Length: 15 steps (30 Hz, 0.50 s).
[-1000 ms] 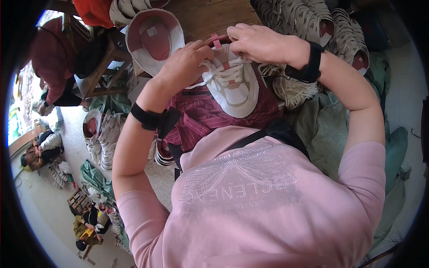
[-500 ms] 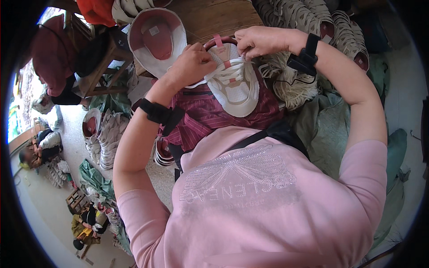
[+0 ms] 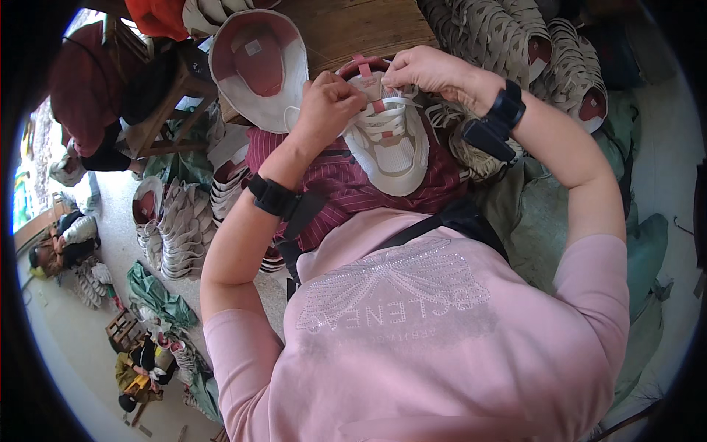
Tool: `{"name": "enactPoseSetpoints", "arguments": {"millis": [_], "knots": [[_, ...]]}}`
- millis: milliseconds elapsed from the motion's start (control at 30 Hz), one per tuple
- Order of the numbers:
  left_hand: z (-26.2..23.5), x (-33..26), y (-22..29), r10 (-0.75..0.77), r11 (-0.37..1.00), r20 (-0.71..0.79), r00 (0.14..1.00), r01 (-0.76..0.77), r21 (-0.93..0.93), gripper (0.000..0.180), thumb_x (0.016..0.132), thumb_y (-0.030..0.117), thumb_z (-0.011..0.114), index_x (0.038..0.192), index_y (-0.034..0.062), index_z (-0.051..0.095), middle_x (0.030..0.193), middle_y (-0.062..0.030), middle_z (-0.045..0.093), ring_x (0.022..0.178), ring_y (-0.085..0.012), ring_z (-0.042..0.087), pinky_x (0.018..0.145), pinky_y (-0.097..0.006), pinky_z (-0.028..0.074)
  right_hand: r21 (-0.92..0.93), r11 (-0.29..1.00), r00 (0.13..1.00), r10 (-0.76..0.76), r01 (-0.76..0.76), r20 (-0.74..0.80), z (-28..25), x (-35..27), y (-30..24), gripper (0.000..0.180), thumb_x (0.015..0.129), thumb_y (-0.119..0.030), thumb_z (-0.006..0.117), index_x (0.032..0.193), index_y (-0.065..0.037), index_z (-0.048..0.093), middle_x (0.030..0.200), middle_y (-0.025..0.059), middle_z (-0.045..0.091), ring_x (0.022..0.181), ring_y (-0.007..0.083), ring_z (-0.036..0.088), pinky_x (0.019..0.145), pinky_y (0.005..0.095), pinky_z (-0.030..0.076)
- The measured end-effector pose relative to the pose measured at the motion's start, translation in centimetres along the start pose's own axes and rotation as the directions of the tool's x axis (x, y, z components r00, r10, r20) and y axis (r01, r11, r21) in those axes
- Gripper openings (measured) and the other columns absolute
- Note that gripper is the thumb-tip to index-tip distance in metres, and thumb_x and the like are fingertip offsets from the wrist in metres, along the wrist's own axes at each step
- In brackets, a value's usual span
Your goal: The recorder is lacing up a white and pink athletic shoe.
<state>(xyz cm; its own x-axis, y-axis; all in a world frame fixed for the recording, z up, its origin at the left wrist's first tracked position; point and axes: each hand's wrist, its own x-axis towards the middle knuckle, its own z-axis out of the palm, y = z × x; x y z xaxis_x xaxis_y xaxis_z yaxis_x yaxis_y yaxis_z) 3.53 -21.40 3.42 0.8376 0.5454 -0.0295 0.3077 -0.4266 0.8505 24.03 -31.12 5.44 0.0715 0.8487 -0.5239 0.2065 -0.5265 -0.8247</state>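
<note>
A white and beige sneaker (image 3: pixel 398 158) with a pink heel tab and pink collar lining rests on my lap, toe toward me, over a maroon striped cloth (image 3: pixel 317 180). White shoelace (image 3: pixel 394 118) crosses its tongue. My left hand (image 3: pixel 331 107) is closed in a pinch at the left side of the opening, a loop of lace showing beside its wrist. At the right upper edge of the opening, my right hand (image 3: pixel 431 74) pinches the lace by the top eyelets. The fingers partly hide the lace ends.
Left of the sneaker stands a white shoe upper (image 3: pixel 258 70) with pink lining. A wooden table (image 3: pixel 361 29) lies beyond. Stacked uppers (image 3: pixel 501 37) fill the far right, with a bundle of pale laces (image 3: pixel 479 158) below. More stacks (image 3: pixel 180 228) stand on the left floor; people sit farther off.
My right hand has moved slightly left over the tongue, its wrist lower. My left forearm has swung inward, and a lace loop now stands out beside the left hand. The sneaker has barely moved.
</note>
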Motion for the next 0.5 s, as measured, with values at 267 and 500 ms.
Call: {"name": "enactPoseSetpoints", "arguments": {"millis": [267,500], "knots": [[-5.8,-1.1,12.5,0.238,0.795,-0.218,0.946,-0.319,-0.516,0.015,0.091,0.014,0.064,0.094,0.0012,0.070,0.095,-0.0026,0.057,0.083,-0.0116,0.054,0.076,-0.023,0.044,0.201,0.861,0.875,-0.482,0.467,0.034,0.2,-9.6,-10.1,0.016,0.093,-0.022,0.061,0.095,-0.007,0.066,0.080,-0.0048,0.061,0.070,0.0030,0.054,0.062,0.0184,0.040],[-4.0,0.6,9.6,0.015,0.619,-0.249,0.968,-0.205,-0.758,0.024,0.094,0.021,0.064,0.104,-0.0007,0.066,0.088,-0.0005,0.063,0.071,-0.0056,0.050,0.070,-0.019,0.043,0.281,0.816,0.802,-0.564,0.505,0.197,0.8,-5.9,-8.5,0.019,0.097,-0.023,0.057,0.096,-0.006,0.066,0.084,-0.0038,0.062,0.065,0.0021,0.050,0.058,0.0166,0.040]]}}
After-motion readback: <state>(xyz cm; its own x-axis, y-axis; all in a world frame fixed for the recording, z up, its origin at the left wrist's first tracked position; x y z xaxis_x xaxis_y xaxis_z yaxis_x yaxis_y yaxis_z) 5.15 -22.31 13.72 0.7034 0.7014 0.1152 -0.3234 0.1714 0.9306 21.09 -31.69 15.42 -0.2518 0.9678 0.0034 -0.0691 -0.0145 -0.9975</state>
